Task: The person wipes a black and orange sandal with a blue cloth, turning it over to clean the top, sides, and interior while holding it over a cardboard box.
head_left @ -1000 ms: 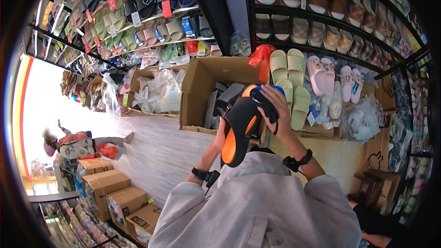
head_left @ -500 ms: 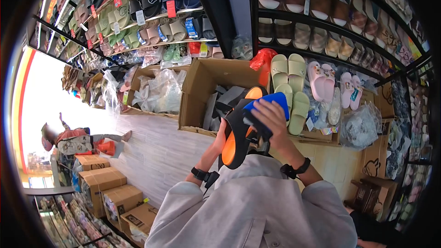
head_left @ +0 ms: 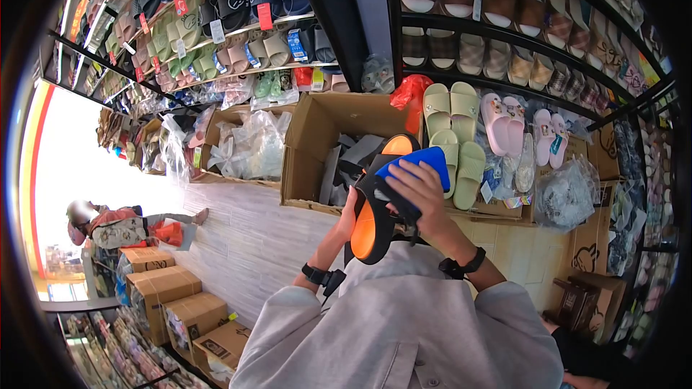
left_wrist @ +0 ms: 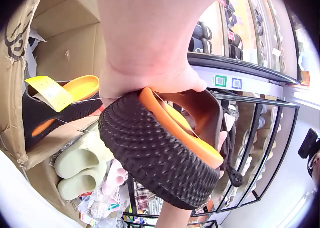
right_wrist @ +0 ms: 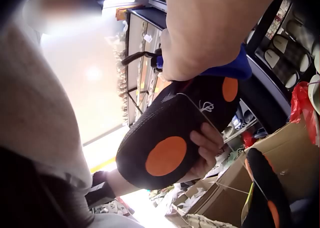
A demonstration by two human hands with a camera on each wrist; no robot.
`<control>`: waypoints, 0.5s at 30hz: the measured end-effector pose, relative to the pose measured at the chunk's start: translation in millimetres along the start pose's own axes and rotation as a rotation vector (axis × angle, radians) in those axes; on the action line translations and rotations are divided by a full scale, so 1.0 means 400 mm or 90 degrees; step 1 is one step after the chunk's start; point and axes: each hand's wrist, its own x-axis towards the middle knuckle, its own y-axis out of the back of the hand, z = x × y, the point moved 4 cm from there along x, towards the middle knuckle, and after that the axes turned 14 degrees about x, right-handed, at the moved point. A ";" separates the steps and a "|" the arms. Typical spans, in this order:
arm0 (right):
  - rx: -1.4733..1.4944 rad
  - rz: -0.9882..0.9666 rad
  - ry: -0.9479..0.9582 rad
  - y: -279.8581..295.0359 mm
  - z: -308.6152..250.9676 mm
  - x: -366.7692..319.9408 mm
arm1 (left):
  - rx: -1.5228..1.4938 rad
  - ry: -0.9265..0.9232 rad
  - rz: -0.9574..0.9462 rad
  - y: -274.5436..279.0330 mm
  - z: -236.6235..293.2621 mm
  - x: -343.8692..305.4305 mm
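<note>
My left hand [head_left: 349, 212] grips a black slipper with an orange insole [head_left: 369, 227] by its side. In the left wrist view the ridged black side of that slipper [left_wrist: 155, 148] faces the camera; in the right wrist view its sole [right_wrist: 145, 143] shows an orange round patch. My right hand [head_left: 427, 198] holds a blue-and-black item [head_left: 435, 161], fingers bent over it, against or close beside the slipper. What this item is, I cannot tell. A second black-and-orange slipper [left_wrist: 82, 90] with a yellow tag hangs beyond, joined by a thin string.
An open cardboard box [head_left: 306, 129] stands ahead, with grey material inside. To its right lie green slippers [head_left: 470, 173] and pink slippers [head_left: 504, 126]. Slipper shelves [head_left: 504, 25] rise behind. Several closed boxes [head_left: 162, 292] line the left floor, near a person [head_left: 119, 227].
My right hand has turned the blue-and-black item, so its blue face now shows broadly where mostly black showed before. The left hand still holds the slipper in nearly the same place.
</note>
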 end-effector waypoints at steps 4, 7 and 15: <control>0.091 0.137 -0.103 0.048 0.064 0.011 | 0.128 -0.003 0.078 -0.029 0.025 -0.013; 0.130 0.162 -0.153 0.059 0.080 0.029 | 0.118 0.010 0.083 -0.025 0.021 -0.014; 0.003 0.032 -0.021 0.054 0.022 0.020 | 0.133 -0.015 0.035 -0.021 0.022 -0.016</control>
